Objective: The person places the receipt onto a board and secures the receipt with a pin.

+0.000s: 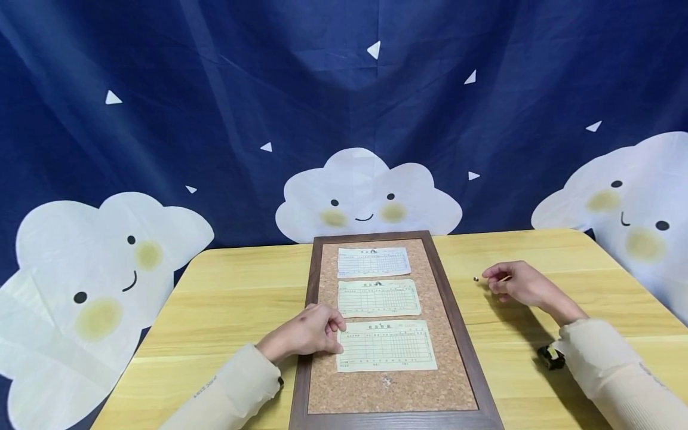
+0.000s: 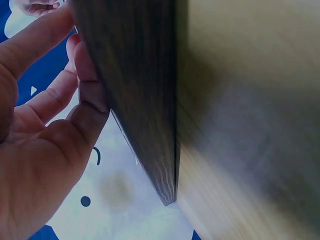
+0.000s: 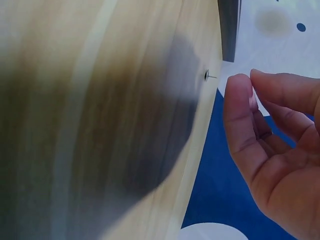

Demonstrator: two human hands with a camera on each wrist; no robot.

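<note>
A framed cork board [image 1: 387, 400] lies on the table with three printed paper slips on it. My left hand [image 1: 312, 330] reaches over the board's left frame, thumb and fingertips touching the left edge of the lowest slip [image 1: 387, 346]. In the left wrist view, the fingers [image 2: 92, 95] sit right against the dark wooden frame [image 2: 135, 75]. To the right of the board, my right hand [image 1: 518, 283] hovers above the table, thumb and index fingertips close together. Just beyond those fingertips a small metal thumbtack [image 3: 207, 75] rests on the table, its point sticking up.
The middle slip [image 1: 378, 298] and the top slip [image 1: 372, 263] lie above the lowest one, each with a dark spot at its upper edge. A small clear object [image 1: 387, 380] sits on the cork below. A blue cloud-patterned curtain [image 1: 242, 71] hangs behind the wooden table [image 1: 231, 310].
</note>
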